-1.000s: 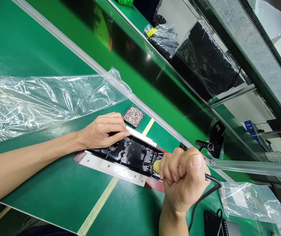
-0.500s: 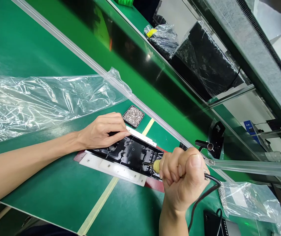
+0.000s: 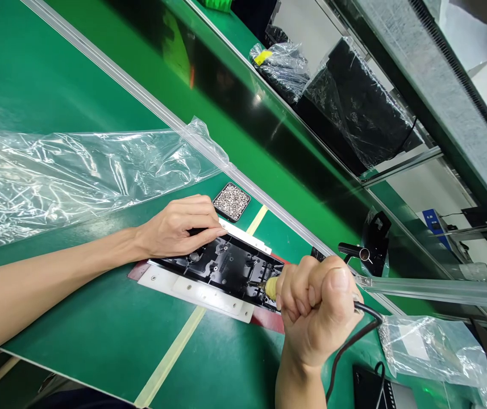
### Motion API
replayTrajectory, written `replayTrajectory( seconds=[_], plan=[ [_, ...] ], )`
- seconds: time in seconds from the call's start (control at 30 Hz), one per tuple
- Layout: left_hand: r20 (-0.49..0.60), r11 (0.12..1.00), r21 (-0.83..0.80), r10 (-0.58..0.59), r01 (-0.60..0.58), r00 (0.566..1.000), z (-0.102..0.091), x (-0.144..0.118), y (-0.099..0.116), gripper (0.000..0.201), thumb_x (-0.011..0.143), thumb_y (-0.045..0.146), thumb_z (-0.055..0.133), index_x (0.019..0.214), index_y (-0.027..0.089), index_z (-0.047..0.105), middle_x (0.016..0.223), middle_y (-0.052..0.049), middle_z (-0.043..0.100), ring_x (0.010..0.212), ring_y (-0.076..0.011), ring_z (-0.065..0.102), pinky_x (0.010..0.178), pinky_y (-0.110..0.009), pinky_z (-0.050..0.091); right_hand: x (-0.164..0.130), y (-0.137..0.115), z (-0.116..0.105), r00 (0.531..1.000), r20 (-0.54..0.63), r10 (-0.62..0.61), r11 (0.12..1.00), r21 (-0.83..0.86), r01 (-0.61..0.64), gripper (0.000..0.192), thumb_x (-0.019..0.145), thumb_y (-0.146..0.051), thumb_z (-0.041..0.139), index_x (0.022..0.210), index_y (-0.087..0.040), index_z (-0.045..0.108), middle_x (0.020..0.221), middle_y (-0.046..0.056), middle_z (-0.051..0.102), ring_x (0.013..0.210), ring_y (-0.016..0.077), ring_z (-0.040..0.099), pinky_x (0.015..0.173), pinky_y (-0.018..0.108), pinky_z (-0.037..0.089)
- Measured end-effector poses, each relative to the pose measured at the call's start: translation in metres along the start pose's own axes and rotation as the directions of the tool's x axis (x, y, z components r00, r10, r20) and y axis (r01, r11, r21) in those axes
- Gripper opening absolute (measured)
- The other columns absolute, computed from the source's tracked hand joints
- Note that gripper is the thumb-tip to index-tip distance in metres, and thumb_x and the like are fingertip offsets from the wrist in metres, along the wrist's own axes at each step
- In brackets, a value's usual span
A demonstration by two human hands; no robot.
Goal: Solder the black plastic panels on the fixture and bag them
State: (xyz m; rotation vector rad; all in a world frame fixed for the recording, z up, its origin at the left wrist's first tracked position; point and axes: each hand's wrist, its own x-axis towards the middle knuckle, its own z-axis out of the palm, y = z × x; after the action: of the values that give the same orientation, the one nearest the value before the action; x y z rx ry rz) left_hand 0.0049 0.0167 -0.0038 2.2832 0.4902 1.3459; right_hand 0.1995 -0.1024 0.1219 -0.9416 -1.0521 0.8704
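I am pressing my left hand (image 3: pixel 175 230), fingers flat and together, on the far edge of the black panel (image 3: pixel 221 267) lying in its white fixture (image 3: pixel 192 289) on the green bench (image 3: pixel 98 335). My right hand (image 3: pixel 317 307) is fisting tightly around the electric screwdriver (image 3: pixel 269 287), its tip touching the panel's near-right end.

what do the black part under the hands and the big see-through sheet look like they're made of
The black part looks like moulded plastic: ribs, bosses and a semi-gloss sheen. The sheet looks like thin clear plastic film, crinkled and full of glare.
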Motion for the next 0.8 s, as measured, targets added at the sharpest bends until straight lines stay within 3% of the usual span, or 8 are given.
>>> replayTrajectory(
  seconds=[0.8],
  plan=[
    [0.019, 1.000, -0.002, -0.017, 0.017, 1.000, -0.0006, -0.0003, 0.0000, 0.008, 0.098, 0.016, 0.071, 0.091, 0.019, 0.073, 0.085, -0.003, 0.074, 0.080, -0.0171, 0.066, 0.078, -0.035, 0.054, 0.0009, 0.0005, 0.0010, 1.000, 0.005, -0.009, 0.999, 0.040, 0.009, 0.047, 0.103, -0.031, 0.053, 0.060, -0.020, 0.035, 0.047, -0.009, 0.027, 0.036, 0.0035, 0.023, 0.034, 0.014, 0.027]
  ],
)
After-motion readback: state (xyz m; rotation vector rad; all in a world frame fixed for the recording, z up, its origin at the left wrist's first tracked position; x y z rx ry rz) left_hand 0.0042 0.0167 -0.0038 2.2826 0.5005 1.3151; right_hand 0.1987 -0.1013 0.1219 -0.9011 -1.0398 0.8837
